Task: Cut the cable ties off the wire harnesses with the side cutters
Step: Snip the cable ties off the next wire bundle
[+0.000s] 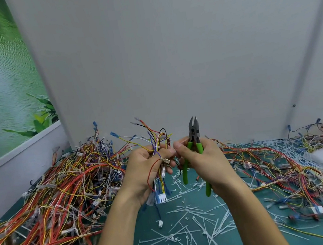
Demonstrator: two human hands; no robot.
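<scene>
A small wire harness [156, 149] is standing upright above the middle of the green mat [250, 223]. Its loose ends are fanning upward and its white connector [161, 198] is hanging below the palm. The left hand [144, 169] is gripping it, fingers curled round the bundled wires. Just beside it, the right hand [199, 158] is holding the side cutters [194, 138] by their green handles, nose pointing up, jaws slightly parted and biting nothing. I cannot make out a tie on this bundle. Cut cable ties [182, 233] are littering the mat and looser wires are lying in the right-hand heap [273, 165], so much seems done. The large left-hand heap [53, 196], showing white ties, is probably waiting. Both forearms are reaching forward, hands raised close together.
</scene>
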